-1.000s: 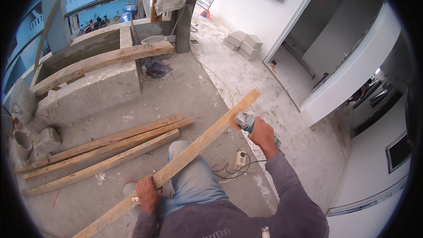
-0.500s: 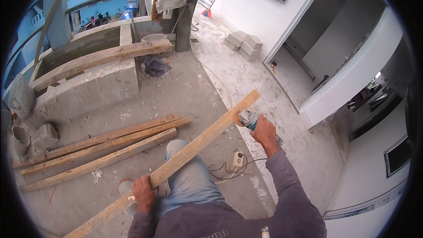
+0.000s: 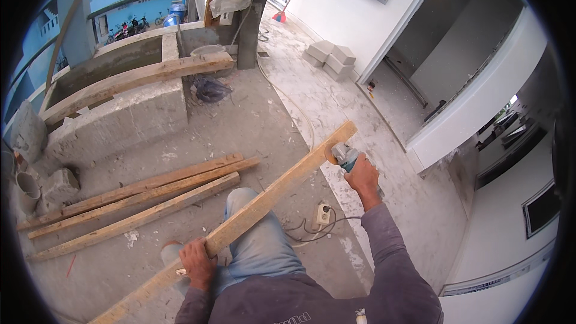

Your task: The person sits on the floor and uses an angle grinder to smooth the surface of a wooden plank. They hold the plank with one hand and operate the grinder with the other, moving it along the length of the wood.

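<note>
A long wooden plank [image 3: 273,198] slants across my raised knee, its far end pointing up and to the right. My left hand [image 3: 197,262] is closed round the plank's lower part, with the fingers over its edge. In my right hand [image 3: 362,176] I grip a small angle grinder [image 3: 344,156] with a silver head and a teal body. The grinder's brownish disc [image 3: 330,154] is against the plank's right edge near the far end; whether it spins cannot be made out.
Several loose wooden battens [image 3: 144,195] lie at left on the dusty floor. A white power socket block [image 3: 324,214] with a dark cable sits right of my knee. Grey blocks [image 3: 331,59] are stacked by the doorway. A concrete trough [image 3: 126,117] stands at the far left.
The grinder in my right hand has shifted slightly right and up along the plank's edge toward its far end. My left hand keeps its hold, hardly moving.
</note>
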